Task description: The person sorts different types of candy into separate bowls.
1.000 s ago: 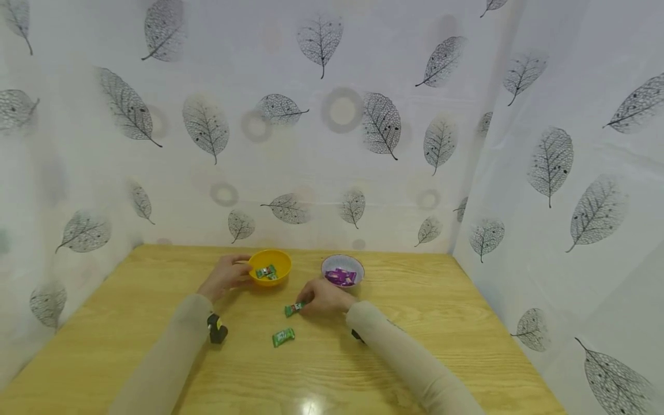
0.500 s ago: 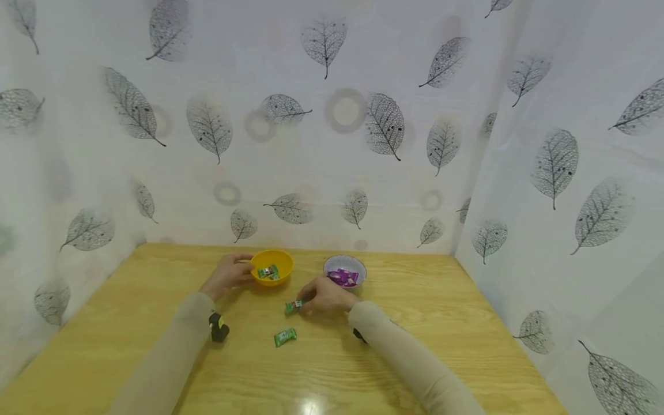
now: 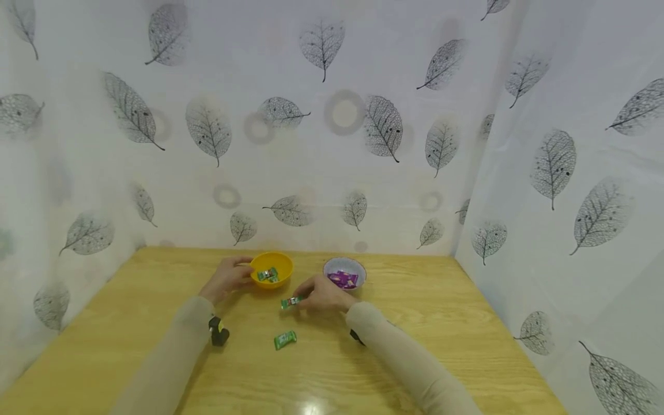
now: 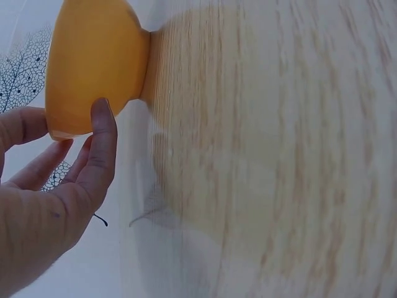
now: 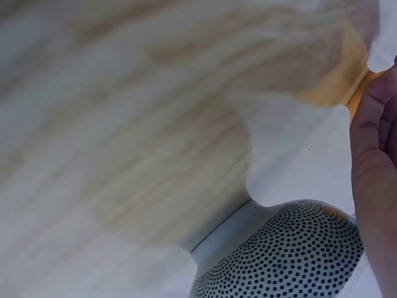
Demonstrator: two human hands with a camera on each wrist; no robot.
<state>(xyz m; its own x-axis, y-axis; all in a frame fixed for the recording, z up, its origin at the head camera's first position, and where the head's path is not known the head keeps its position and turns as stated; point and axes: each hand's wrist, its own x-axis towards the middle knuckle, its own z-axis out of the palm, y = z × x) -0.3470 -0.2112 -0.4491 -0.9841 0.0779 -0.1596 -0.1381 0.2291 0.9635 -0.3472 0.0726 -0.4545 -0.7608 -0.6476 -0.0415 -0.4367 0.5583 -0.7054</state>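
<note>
My right hand [image 3: 324, 295] pinches a green-wrapped candy [image 3: 290, 302] by one end, just above the table between the two bowls. The left hand [image 3: 228, 279] holds the left side of a yellow bowl [image 3: 282, 281]. In the left wrist view, the left thumb and fingers [image 4: 102, 133] spread around the wall of the yellow bowl [image 4: 93, 62]. Inside that bowl lie green candies [image 3: 267, 274]. A second loose green candy [image 3: 285, 339] rests on the table nearer to me. In the right wrist view, the candy in the right hand [image 5: 375, 167] is hidden.
Behind the right hand stands a white bowl [image 3: 332, 266], dotted on its outside, with several purple-wrapped candies [image 3: 343, 279] in it. The wooden table [image 3: 415, 323] ends at a leaf-patterned curtain [image 3: 311, 167] at the back and sides.
The right hand has lifted the green candy slightly off the table and shifted it a little toward the yellow bowl. The left hand stays at the yellow bowl.
</note>
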